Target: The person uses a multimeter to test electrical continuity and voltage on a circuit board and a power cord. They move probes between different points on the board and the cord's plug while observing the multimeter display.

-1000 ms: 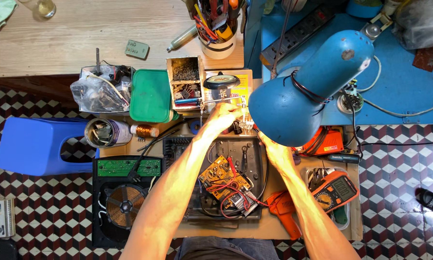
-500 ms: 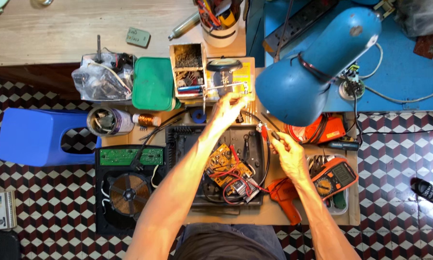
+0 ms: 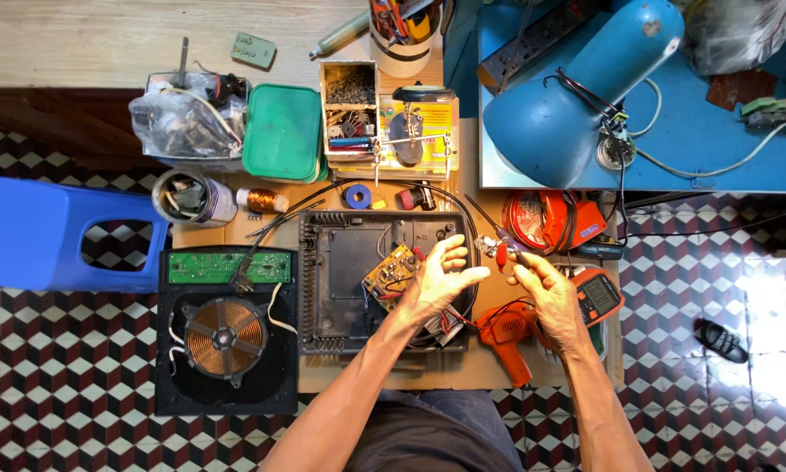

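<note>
My left hand (image 3: 441, 280) hovers with fingers spread over the right side of an open black appliance case (image 3: 340, 280). A small brown circuit board (image 3: 391, 271) with red wires lies inside the case, just left of that hand. My right hand (image 3: 546, 293) is beside the case's right edge and grips small red-handled pliers (image 3: 500, 253), jaws pointing up and left. The two hands are close together, with the pliers between them. Whether the left fingers pinch a tiny part is too small to tell.
A black base with a copper coil (image 3: 227, 336) and green board (image 3: 227, 267) lies left of the case. An orange multimeter (image 3: 598, 297), orange gun-shaped tool (image 3: 506, 336), blue lamp (image 3: 576, 96), parts box (image 3: 351, 109), green lidded box (image 3: 283, 131) and blue stool (image 3: 34, 232) surround the work area.
Both hands have drawn back from the clamp stand under the lamp to the case's right edge. The right hand now holds the pliers up near the left hand.
</note>
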